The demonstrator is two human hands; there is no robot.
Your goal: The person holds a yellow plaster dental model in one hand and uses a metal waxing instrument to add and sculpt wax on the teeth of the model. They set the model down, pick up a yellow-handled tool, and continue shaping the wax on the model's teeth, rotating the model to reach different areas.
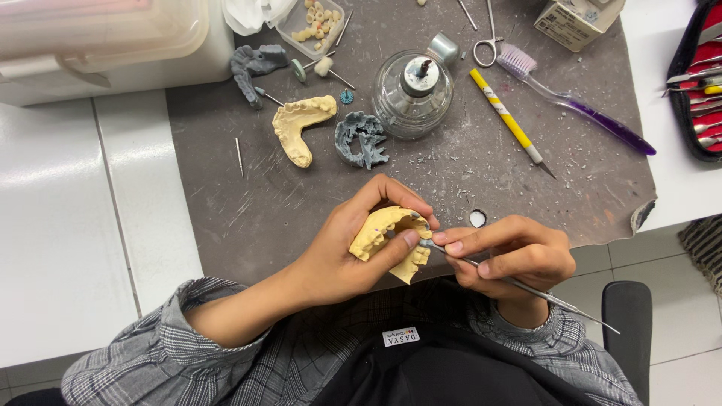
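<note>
My left hand (pixel 353 240) grips a yellow plaster dental cast (pixel 383 234), a horseshoe-shaped arch held just above the near edge of the grey mat (pixel 248 195). My right hand (pixel 508 256) pinches a thin metal carving tool (pixel 549 295) like a pen. Its tip rests against a small grey piece on the cast, close to my left thumb. The tool's long handle points back toward my right sleeve.
On the mat lie a second yellow cast (pixel 298 126), two grey wax arches (pixel 361 139) (pixel 254 68), a glass spirit lamp (pixel 412 92), a yellow knife (pixel 510 122), a purple toothbrush (pixel 579 105), scissors (pixel 487 41) and burs. A tooth tray (pixel 312 26) and an instrument case (pixel 703 79) sit farther off.
</note>
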